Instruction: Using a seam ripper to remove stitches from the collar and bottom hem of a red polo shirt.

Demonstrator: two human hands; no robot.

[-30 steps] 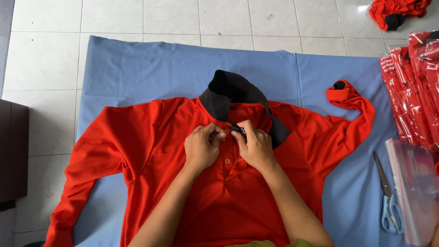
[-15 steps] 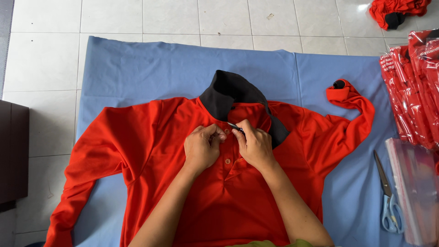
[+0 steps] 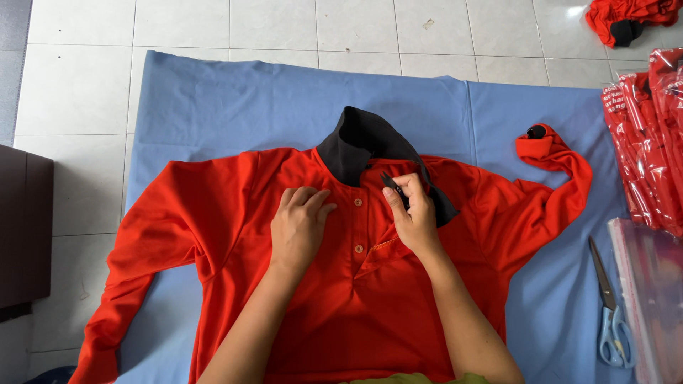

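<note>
So the right hand [image 3: 415, 213] pinches small black snips [image 3: 390, 183] just below the black collar [image 3: 370, 146]; left hand [image 3: 299, 224] rests flat on the shirt [image 3: 341, 313], farther from it.

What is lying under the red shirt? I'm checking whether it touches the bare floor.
A blue cloth lies under the red shirt, spread on the white tiled floor. It shows around the shirt's top and sides; what lies directly beneath the shirt's body is covered.

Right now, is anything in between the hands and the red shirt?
Nothing visible. The left hand lies flat on the red shirt beside the buttons, and the right hand, holding a small black tool, rests on it by the black collar.
</note>
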